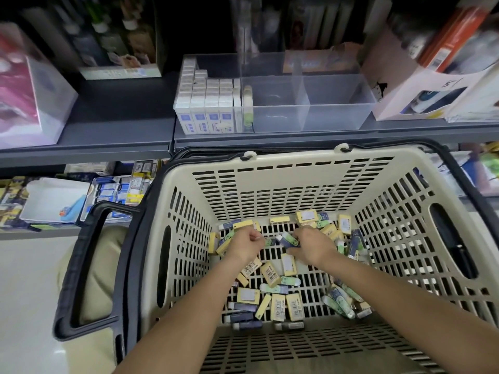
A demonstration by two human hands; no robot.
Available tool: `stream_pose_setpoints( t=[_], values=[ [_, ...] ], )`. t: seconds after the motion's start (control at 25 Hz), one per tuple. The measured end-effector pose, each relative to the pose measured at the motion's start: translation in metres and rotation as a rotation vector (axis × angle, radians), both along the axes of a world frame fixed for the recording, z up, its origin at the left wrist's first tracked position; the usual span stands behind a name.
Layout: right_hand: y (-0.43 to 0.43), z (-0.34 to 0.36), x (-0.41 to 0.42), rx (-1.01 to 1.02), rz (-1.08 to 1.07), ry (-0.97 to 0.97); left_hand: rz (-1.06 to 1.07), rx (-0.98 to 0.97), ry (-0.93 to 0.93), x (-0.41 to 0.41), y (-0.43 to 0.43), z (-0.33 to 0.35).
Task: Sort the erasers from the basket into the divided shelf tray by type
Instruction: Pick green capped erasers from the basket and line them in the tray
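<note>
Your left hand [244,245] is curling inward, so its fingers are hiding whether it is gripping anything. Your right hand [310,248] is covering one end of the dark blue eraser [288,241] it is pinching. The boxes [24,85] on the shelf [116,122] are blurring past reading. The basket [291,163] is running off the bottom edge.

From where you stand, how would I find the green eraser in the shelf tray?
Find the clear divided tray on the grey shelf above the basket. Its left section is packed with white-and-blue boxes; the green eraser stands right of them, the only pale green piece.
</note>
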State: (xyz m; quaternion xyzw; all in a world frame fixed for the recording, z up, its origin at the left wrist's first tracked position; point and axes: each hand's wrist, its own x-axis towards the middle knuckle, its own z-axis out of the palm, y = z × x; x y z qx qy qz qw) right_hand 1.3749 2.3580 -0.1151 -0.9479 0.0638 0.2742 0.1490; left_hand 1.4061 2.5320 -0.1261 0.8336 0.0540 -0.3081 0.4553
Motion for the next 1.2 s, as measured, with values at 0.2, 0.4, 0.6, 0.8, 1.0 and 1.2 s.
stream_pose_setpoints(
  t=[0.2, 0.4, 0.6, 0.8, 1.0, 1.2],
  values=[
    [-0.007, 0.010, -0.001, 0.049, -0.160, -0.012, 0.252, -0.319, 0.180, 0.002, -0.003, 0.012],
    [-0.018, 0.028, 0.009, 0.376, -0.325, -0.198, 0.256, -0.361, 0.219, 0.004, -0.007, 0.022],
    [0.006, 0.027, 0.005, 0.640, -0.289, -0.152, 0.417, -0.632, 0.395, 0.002, -0.016, 0.031],
    [0.017, 0.030, 0.007, 0.715, -0.357, -0.121, 0.527, -0.674, 0.469, -0.002, -0.021, 0.032],
    [0.030, 0.034, 0.001, 0.753, -0.386, -0.046, 0.468, -0.589, 0.618, 0.000, -0.016, 0.034],
    [0.002, 0.049, -0.003, 0.683, -0.271, 0.110, 0.428, -0.532, 0.618, 0.002, -0.009, 0.029]
  ],
)
